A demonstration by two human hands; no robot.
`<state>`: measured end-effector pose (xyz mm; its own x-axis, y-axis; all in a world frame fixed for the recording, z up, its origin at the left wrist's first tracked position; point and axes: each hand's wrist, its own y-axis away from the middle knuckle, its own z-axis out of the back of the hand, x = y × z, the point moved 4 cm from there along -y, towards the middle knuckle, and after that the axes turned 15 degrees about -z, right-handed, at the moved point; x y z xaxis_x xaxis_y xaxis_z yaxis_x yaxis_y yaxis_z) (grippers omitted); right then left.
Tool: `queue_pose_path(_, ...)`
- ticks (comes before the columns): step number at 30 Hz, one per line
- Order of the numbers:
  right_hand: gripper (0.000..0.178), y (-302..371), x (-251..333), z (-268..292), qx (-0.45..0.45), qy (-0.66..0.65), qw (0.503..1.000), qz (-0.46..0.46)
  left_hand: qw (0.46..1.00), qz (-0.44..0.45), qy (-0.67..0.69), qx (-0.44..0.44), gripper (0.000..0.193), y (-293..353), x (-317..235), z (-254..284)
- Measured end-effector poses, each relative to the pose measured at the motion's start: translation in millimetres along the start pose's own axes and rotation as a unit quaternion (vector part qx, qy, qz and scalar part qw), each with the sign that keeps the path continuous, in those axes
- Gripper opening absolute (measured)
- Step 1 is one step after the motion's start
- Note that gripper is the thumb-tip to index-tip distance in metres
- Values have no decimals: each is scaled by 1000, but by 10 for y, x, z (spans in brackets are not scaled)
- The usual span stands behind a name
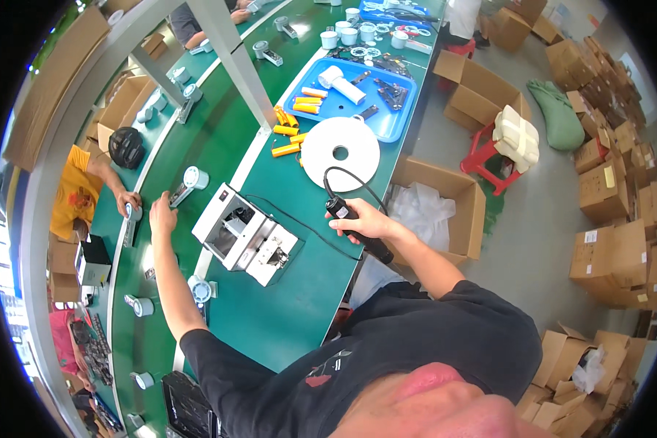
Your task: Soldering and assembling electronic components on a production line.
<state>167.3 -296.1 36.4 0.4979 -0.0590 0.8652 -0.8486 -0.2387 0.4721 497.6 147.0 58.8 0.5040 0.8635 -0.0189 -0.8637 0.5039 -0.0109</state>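
Note:
My right hand (365, 221) is wrapped round a black electric screwdriver (379, 250), whose cable loops up and over. It hangs above the near edge of the green workbench (299, 306). My left hand (163, 217) reaches over the green conveyor belt (153, 277). Its fingers close on the handle end of a handheld device (192, 179) with a white round head and a grey handle. Between my arms stands a white and metal screw feeder (244, 237). Beyond it lies a large white reel (341, 155) with a hole in its middle.
A blue tray (394, 128) holds white and black parts, with orange battery cells (286, 150) beside it. Similar devices (139, 305) sit along the belt. Across it, a person's hand (128, 202) touches another. An open carton (463, 212) and a red stool (482, 164) stand right.

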Motion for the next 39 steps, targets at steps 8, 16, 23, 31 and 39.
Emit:
queue_pose_path(8, 33, -8, 55, 6, 36, -13, 999, -15, 995, -66, 10, -72, 47, -243, -174, -101)
queue_pose_path(16, 33, 52, -14, 14, 48, -3, 999, 8, 999, 2, -48, 6, 35, 213, -525, 372)
queue_pose_path(23, 32, 58, -13, 81, 47, 5, 999, 26, 952, 67, 148, -260, 52, 2007, -1898, 1859)
queue_pose_path(31, 33, -60, -55, 2, 52, 19, 998, 40, 846, 247, 342, -325, 33, 3500, -3495, 669)
queue_pose_path(39, 30, -48, -80, -127, -9, 60, 998, -7, 910, 273, 167, -265, 42, 3240, -3827, -37)
